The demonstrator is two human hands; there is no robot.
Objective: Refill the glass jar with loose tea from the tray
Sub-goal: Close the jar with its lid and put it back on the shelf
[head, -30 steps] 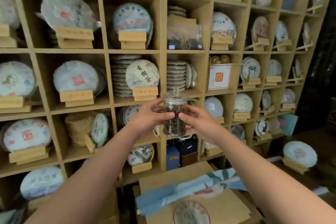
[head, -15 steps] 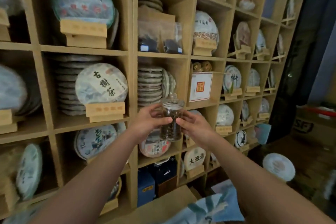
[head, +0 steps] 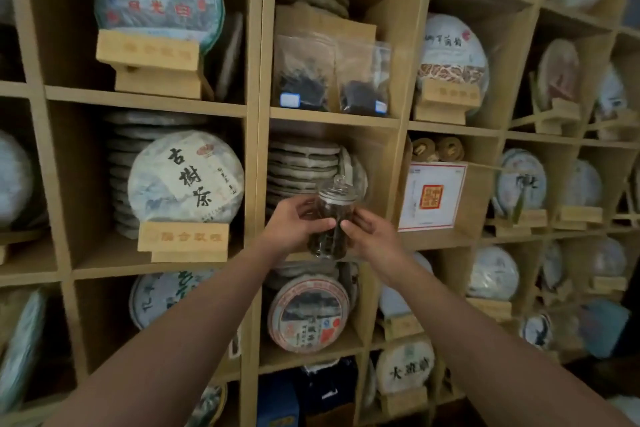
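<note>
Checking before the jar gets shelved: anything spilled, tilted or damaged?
Nothing stands out. The glass jar is upright, lid seated, held between the left hand and right hand; no loose tea spilled.

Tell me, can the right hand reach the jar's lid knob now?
Probably yes. The right hand already grips the glass jar just below its lid knob, and nothing covers the knob.

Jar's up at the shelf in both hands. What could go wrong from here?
1. The clear glass jar of dark loose tea is held only by the fingers of the left hand and right hand, with nothing under it; a slip probably drops it.
2. Its knobbed glass lid has no hand on it, so tilting may tip it off.
3. The stacked wrapped tea cakes sit close behind; the jar could knock them.
</note>
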